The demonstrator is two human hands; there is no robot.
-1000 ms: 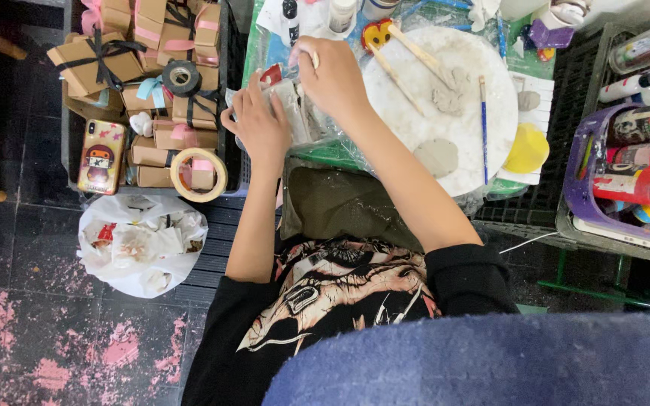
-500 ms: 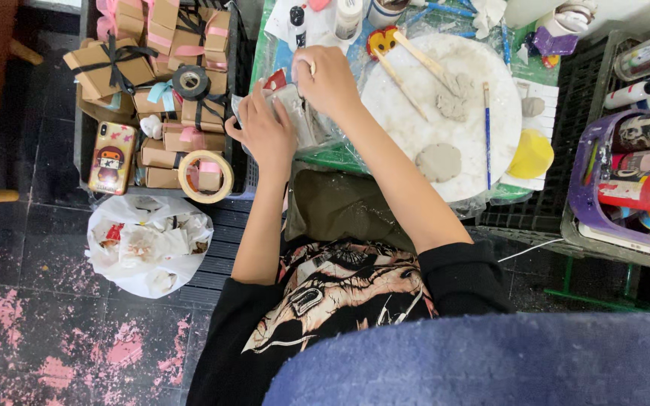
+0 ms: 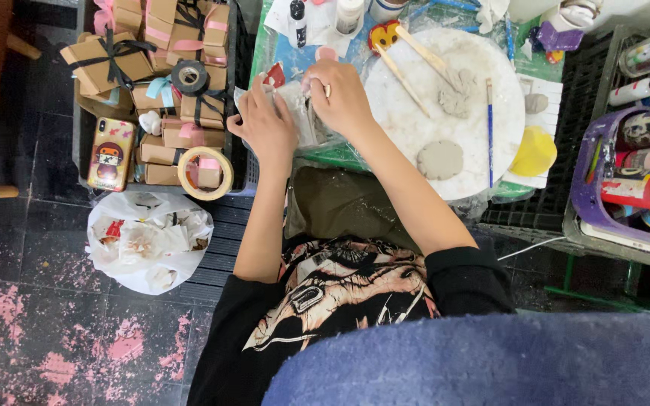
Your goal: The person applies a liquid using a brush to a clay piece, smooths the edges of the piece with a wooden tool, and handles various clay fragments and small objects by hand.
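Near the top centre of the frame, the left hand [image 3: 268, 124] and right hand [image 3: 342, 96] sit close together, both gripping a crumpled clear plastic bag [image 3: 299, 113] at the counter's [image 3: 340, 154] edge. Right of them lies a round white board [image 3: 445, 113] carrying a flat grey clay disc [image 3: 439, 159].

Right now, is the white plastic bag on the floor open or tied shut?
Open: the white plastic bag has its mouth spread, and crumpled scraps inside show.
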